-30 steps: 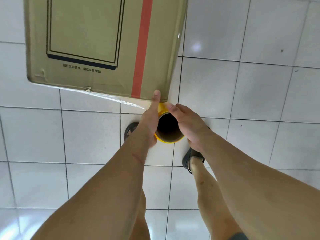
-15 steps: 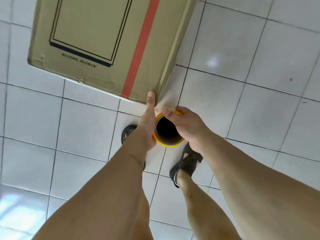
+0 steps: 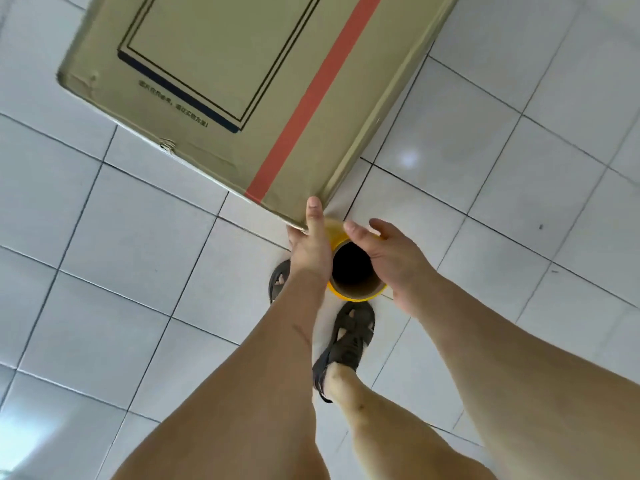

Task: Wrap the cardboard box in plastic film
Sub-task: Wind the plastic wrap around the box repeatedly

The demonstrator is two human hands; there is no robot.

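Note:
A tall cardboard box [image 3: 214, 81] with a red tape stripe stands on the floor, seen from above. At its near right corner I hold a film roll [image 3: 356, 292] upright, with a yellow rim and a dark hollow core. My left hand [image 3: 310, 247] lies against the roll's left side with its thumb straight up on the box corner, and its fingers are hidden below. My right hand [image 3: 394, 261] cups the roll's right side, thumb over the rim and fingers loosely round the outside. A strip of clear film [image 3: 341, 211] runs from the roll to the box corner.
White floor tiles [image 3: 519, 168] lie all around the box. My two feet in dark sandals [image 3: 349, 337] stand right under the roll, close to the box's near edge. There is a bright glare patch on the floor at the lower left.
The view has swung, so the box now sits more diagonally. My right foot stepped forward under the roll. My right hand's fingers have loosened and spread on the roll.

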